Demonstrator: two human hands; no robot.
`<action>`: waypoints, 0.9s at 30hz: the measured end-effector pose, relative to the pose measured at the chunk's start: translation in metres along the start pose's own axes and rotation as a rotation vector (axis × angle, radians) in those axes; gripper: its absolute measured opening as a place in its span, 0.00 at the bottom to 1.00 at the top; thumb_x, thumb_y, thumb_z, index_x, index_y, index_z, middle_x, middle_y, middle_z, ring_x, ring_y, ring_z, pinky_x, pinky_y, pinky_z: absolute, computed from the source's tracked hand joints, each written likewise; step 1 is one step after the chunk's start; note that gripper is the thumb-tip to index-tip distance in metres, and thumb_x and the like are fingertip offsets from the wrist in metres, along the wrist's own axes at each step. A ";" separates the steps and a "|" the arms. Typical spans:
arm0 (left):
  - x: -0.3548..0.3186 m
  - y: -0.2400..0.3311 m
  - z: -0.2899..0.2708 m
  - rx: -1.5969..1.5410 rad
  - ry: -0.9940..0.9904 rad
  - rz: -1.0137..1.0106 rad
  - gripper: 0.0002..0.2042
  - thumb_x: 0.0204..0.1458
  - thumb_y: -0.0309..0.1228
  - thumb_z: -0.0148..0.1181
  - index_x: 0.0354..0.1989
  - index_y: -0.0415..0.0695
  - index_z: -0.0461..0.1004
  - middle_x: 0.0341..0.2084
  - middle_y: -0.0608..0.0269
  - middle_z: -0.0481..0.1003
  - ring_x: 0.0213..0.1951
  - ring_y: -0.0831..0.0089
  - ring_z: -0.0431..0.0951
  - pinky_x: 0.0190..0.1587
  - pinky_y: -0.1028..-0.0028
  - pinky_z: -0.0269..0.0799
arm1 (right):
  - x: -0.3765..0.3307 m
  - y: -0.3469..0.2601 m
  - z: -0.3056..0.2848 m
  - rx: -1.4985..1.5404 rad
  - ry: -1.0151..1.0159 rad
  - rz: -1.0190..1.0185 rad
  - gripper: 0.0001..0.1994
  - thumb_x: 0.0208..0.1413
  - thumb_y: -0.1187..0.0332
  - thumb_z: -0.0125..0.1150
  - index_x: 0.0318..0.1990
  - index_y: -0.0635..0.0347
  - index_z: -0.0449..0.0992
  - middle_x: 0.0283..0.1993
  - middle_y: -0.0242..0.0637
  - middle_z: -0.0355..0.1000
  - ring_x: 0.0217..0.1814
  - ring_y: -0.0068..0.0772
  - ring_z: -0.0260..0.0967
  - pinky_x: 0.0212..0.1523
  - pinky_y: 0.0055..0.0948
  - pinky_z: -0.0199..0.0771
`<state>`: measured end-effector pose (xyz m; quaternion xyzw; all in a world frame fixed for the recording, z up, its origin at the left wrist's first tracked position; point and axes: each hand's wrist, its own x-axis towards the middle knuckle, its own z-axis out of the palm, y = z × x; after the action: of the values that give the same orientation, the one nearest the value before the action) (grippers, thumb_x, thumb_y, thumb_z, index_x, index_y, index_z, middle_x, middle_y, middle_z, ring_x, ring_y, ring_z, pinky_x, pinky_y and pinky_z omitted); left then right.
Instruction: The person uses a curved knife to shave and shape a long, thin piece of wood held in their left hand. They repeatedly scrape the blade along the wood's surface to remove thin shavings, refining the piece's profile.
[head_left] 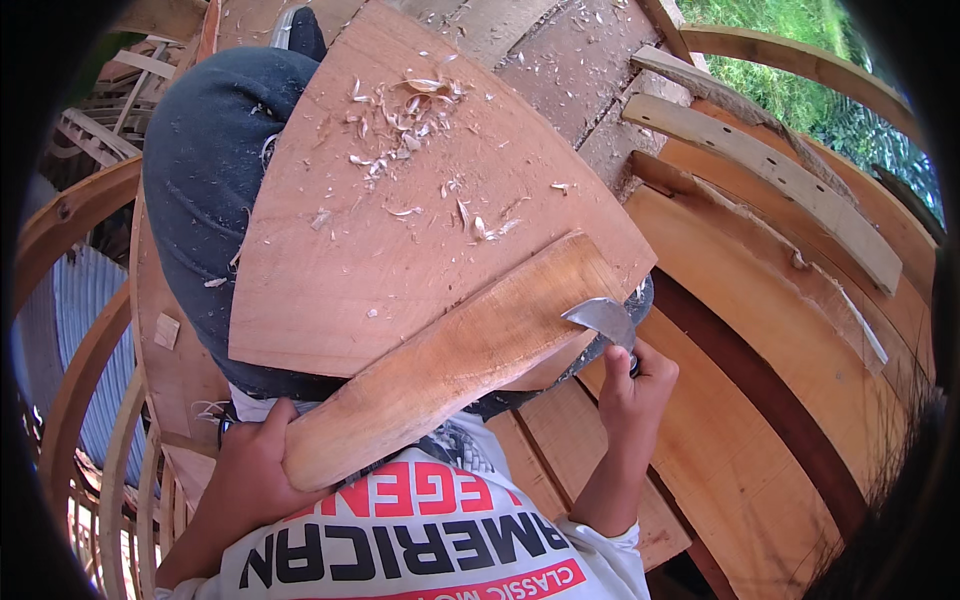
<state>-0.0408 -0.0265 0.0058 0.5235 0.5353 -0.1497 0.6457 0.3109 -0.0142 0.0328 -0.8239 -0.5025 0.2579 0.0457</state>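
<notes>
A long, smooth wooden piece (450,365) lies slantwise in front of me, its far right end resting on a wide wooden board (330,250) across my lap. My left hand (258,452) grips the near left end of the piece, with part of the fingers hidden beneath it. In my right hand (637,385) is a knife with a short, curved metal blade (606,320), the thumb pressed against the blade's base. The blade lies over the right end of the wooden piece. Most of the handle is hidden in my fist.
Curled wood shavings (415,110) are scattered over the board. Curved planks (760,420) line the right side, with a pale rib with holes (770,165) above them. More curved ribs (75,225) stand at the left, beside corrugated metal sheet (95,320). Greenery (780,80) shows at the upper right.
</notes>
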 end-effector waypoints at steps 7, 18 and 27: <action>0.002 0.001 -0.001 0.016 -0.028 -0.043 0.34 0.28 0.45 0.74 0.41 0.38 0.65 0.24 0.45 0.74 0.29 0.48 0.77 0.36 0.61 0.70 | 0.000 0.006 0.006 -0.008 0.001 0.002 0.28 0.47 0.45 0.64 0.18 0.68 0.69 0.11 0.44 0.54 0.13 0.34 0.52 0.17 0.30 0.56; 0.003 0.013 -0.004 0.056 0.021 -0.044 0.33 0.27 0.42 0.74 0.39 0.38 0.64 0.25 0.45 0.73 0.30 0.48 0.76 0.36 0.60 0.69 | -0.012 0.005 0.016 0.001 -0.072 -0.053 0.29 0.45 0.45 0.65 0.17 0.67 0.67 0.12 0.44 0.55 0.13 0.40 0.54 0.17 0.32 0.57; 0.002 0.013 -0.004 0.092 0.013 -0.050 0.32 0.27 0.41 0.74 0.39 0.38 0.65 0.25 0.44 0.73 0.30 0.47 0.75 0.35 0.60 0.69 | -0.003 0.010 0.004 0.041 0.026 0.040 0.29 0.44 0.45 0.65 0.17 0.67 0.67 0.11 0.43 0.54 0.13 0.37 0.55 0.17 0.32 0.56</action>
<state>-0.0323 -0.0176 0.0107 0.5401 0.5451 -0.1867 0.6134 0.3156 -0.0225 0.0270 -0.8359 -0.4800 0.2584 0.0639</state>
